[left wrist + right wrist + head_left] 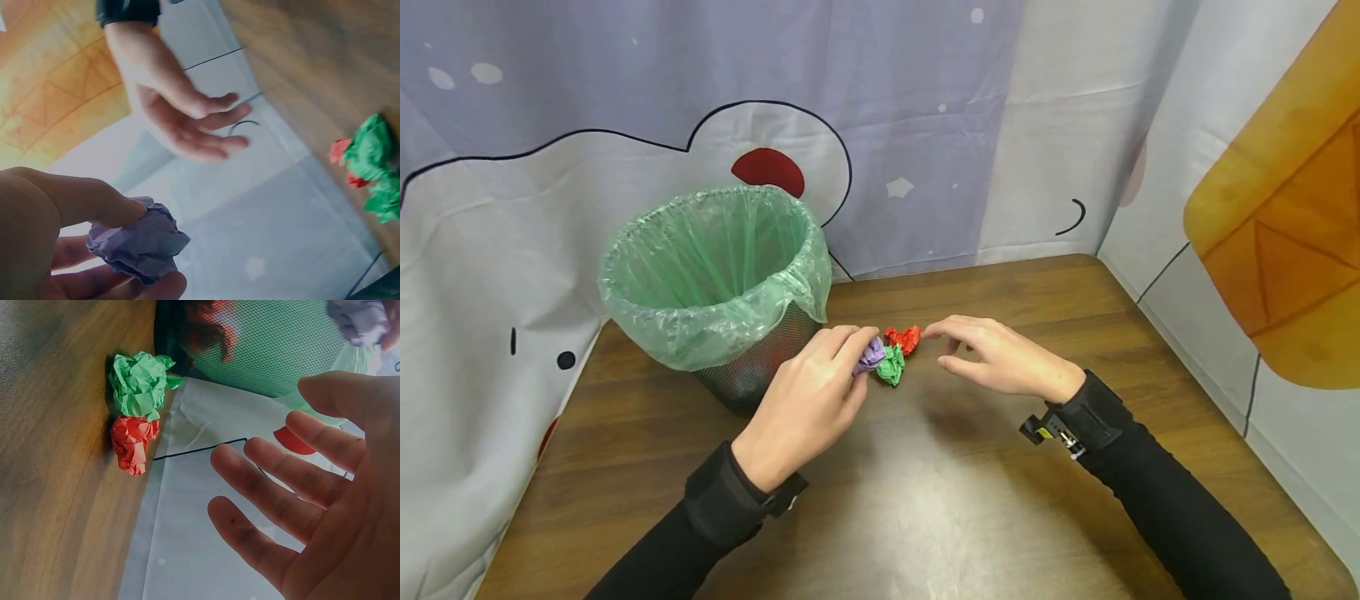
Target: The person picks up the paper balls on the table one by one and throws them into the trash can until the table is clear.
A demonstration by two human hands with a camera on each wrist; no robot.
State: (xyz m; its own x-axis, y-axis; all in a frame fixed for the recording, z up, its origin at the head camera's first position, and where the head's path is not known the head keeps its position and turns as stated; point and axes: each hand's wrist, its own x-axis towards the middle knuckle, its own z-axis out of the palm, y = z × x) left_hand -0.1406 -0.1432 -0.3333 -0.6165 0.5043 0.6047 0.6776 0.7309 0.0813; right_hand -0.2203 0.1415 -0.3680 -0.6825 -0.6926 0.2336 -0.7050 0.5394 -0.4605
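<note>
In the head view my left hand (pixel 811 392) pinches a crumpled purple paper ball (pixel 870 355) between thumb and fingers, raised above the table as the left wrist view also shows. A crumpled green paper ball (pixel 891 367) and a crumpled red paper ball (pixel 906 339) lie touching on the table. My right hand (pixel 1003 354) hovers just right of the red ball. Its fingers are spread and loosely bent, with nothing between them, as seen in the right wrist view. Left of both hands stands a dark mesh wastebasket (pixel 747 372) lined with a green plastic bag (pixel 775 293).
The wooden table (pixel 925 500) meets a printed curtain (pixel 917 150) at the back and right side. A blurred red patch (pixel 215 328) shows through the wastebasket's mesh. Black bands with small devices sit on both wrists.
</note>
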